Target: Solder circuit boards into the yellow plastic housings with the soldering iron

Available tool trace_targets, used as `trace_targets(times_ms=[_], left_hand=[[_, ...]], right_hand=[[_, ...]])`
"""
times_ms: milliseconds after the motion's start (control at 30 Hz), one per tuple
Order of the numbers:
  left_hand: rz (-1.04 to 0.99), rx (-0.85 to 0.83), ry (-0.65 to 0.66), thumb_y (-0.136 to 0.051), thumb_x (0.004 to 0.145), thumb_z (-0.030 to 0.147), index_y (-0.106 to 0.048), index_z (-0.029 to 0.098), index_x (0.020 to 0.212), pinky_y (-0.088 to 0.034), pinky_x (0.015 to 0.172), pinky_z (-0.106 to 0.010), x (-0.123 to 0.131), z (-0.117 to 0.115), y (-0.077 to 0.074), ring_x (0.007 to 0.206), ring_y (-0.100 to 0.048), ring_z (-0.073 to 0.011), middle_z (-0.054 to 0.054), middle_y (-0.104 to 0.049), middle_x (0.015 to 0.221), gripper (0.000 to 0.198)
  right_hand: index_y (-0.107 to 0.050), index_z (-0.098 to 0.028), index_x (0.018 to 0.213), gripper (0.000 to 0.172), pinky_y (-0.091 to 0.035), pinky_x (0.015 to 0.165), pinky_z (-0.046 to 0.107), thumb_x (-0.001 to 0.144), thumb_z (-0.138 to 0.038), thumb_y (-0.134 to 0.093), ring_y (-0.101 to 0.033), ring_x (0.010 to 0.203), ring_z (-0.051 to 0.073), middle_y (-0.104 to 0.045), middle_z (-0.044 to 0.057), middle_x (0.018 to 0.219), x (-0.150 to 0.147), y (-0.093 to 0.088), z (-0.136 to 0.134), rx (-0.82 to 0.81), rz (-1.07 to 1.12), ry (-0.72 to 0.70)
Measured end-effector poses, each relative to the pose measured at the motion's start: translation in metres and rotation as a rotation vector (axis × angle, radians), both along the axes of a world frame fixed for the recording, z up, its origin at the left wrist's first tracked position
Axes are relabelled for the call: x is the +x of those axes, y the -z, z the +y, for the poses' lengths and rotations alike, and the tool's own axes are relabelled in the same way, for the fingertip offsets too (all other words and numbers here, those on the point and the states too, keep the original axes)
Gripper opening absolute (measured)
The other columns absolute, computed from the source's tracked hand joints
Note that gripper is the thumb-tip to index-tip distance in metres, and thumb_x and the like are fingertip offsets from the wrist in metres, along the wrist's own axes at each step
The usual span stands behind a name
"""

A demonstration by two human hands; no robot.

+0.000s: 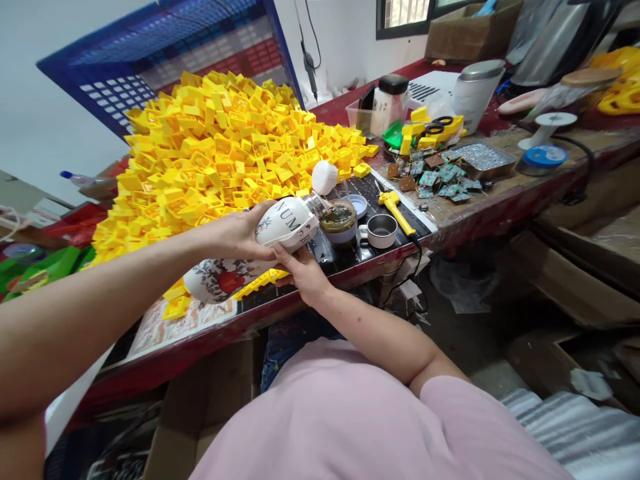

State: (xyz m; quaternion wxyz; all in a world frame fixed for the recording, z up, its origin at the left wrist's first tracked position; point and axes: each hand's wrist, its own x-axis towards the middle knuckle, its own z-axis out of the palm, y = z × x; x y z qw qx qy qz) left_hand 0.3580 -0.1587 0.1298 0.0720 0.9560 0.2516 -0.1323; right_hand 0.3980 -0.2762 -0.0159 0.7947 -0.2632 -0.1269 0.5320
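Note:
A white thermos flask [287,223] with dark lettering and a red flower print lies tilted between my hands, its metal mouth lower than its base and turned to the right. My left hand [253,230] is wrapped round its upper side. My right hand [309,275] grips it from below near the neck. Just under the mouth stands a glass jar [341,235] of dark liquid with bits in it; what looks like water runs into it. Beside the jar are a white lid [356,205] and a small white metal cup [381,232]. A white stopper-like cap [325,178] rests behind.
A large heap of yellow plastic housings [225,153] spills from a tipped blue crate [165,47]. Right of the cup lies a yellow soldering iron [397,210] with a cord. Circuit boards [443,177], a solder spool [543,159] and a grey canister [475,97] stand further right.

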Motion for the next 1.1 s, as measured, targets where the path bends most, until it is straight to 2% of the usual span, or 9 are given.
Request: trace_targets(times_ms=[233,367,600,733,833,900,967,1033,1100], left_hand=[[-0.036,-0.034,0.024,-0.072,0.064,0.068,-0.036,0.025,0.164,-0.058,0.087,-0.049,-0.003,0.001,0.006,0.098,-0.073,-0.0407,-0.015,-0.074,0.112,0.115],[-0.078,-0.041,0.038,-0.073,0.064,0.067,-0.034,0.025,0.165,-0.058,0.088,-0.05,-0.005,0.006,0.013,0.101,-0.072,-0.0416,-0.015,-0.073,0.115,0.116],[-0.38,-0.172,-0.063,-0.079,0.063,0.06,-0.036,0.029,0.161,-0.058,0.099,-0.056,-0.031,-0.016,0.009,0.114,-0.069,-0.0425,-0.012,-0.072,0.125,0.112],[-0.572,-0.255,-0.081,-0.084,0.059,0.06,-0.042,0.031,0.157,-0.06,0.1,-0.054,-0.057,-0.026,0.02,0.127,-0.063,-0.0447,-0.01,-0.069,0.133,0.111],[-0.605,-0.277,-0.045,-0.084,0.058,0.061,-0.045,0.031,0.155,-0.061,0.1,-0.056,-0.066,-0.037,0.032,0.125,-0.064,-0.0456,-0.01,-0.068,0.133,0.109],[-0.57,-0.343,0.026,-0.084,0.06,0.056,-0.044,0.029,0.156,-0.061,0.101,-0.056,-0.068,-0.049,0.038,0.123,-0.066,-0.0438,-0.011,-0.069,0.134,0.108],[-0.536,-0.438,0.069,-0.084,0.061,0.051,-0.045,0.027,0.155,-0.062,0.101,-0.054,-0.069,-0.062,0.043,0.124,-0.067,-0.0422,-0.01,-0.069,0.136,0.104],[-0.572,-0.517,0.04,-0.084,0.06,0.047,-0.048,0.026,0.151,-0.062,0.102,-0.052,-0.072,-0.073,0.048,0.124,-0.068,-0.0407,-0.009,-0.071,0.134,0.1],[-0.657,-0.567,-0.017,-0.084,0.056,0.047,-0.052,0.025,0.145,-0.061,0.104,-0.054,-0.078,-0.079,0.055,0.123,-0.068,-0.041,-0.01,-0.072,0.131,0.098]], right_hand=[[-0.06,-0.022,0.114,0.071,-0.05,0.042,0.017,0.064,-0.065,-0.086,-0.072,0.112,0.028,-0.071,0.01,0.126,0.004,0.004,-0.004,-0.052,-0.117,0.05],[-0.062,-0.021,0.114,0.071,-0.045,0.039,0.017,0.065,-0.068,-0.084,-0.072,0.099,0.024,-0.072,0.011,0.118,0.008,0.004,-0.008,-0.116,-0.225,0.084],[-0.071,-0.024,0.108,0.065,-0.051,0.045,0.021,0.066,-0.071,-0.085,-0.073,0.082,0.021,-0.077,0.003,0.098,0.04,-0.02,-0.042,-0.073,-0.537,0.088],[-0.078,-0.023,0.083,0.045,-0.055,0.053,0.021,0.075,-0.066,-0.082,-0.07,0.07,0.015,-0.076,0.002,0.082,0.075,-0.058,-0.091,-0.081,-0.728,0.26],[-0.081,-0.027,0.092,0.036,-0.057,0.062,0.023,0.086,-0.061,-0.071,-0.076,0.102,0.022,-0.079,0.003,0.106,0.079,-0.109,-0.114,-0.16,-0.89,0.551],[-0.079,-0.023,0.083,0.059,-0.051,0.061,0.023,0.093,-0.066,-0.04,-0.075,0.107,0.023,-0.079,-0.001,0.108,0.073,-0.147,-0.112,-0.339,-0.962,0.519],[-0.073,-0.012,0.073,0.086,-0.042,0.059,0.02,0.086,-0.062,-0.004,-0.075,0.098,0.018,-0.078,-0.002,0.097,0.069,-0.181,-0.103,-0.538,-0.952,0.421],[-0.069,-0.004,0.073,0.093,-0.037,0.062,0.015,0.077,-0.053,0.01,-0.073,0.096,0.012,-0.076,-0.003,0.093,0.071,-0.202,-0.097,-0.609,-0.874,0.344],[-0.068,-0.003,0.072,0.092,-0.035,0.065,0.013,0.076,-0.052,0.01,-0.072,0.098,0.009,-0.077,-0.005,0.096,0.076,-0.209,-0.099,-0.644,-0.705,0.36]])
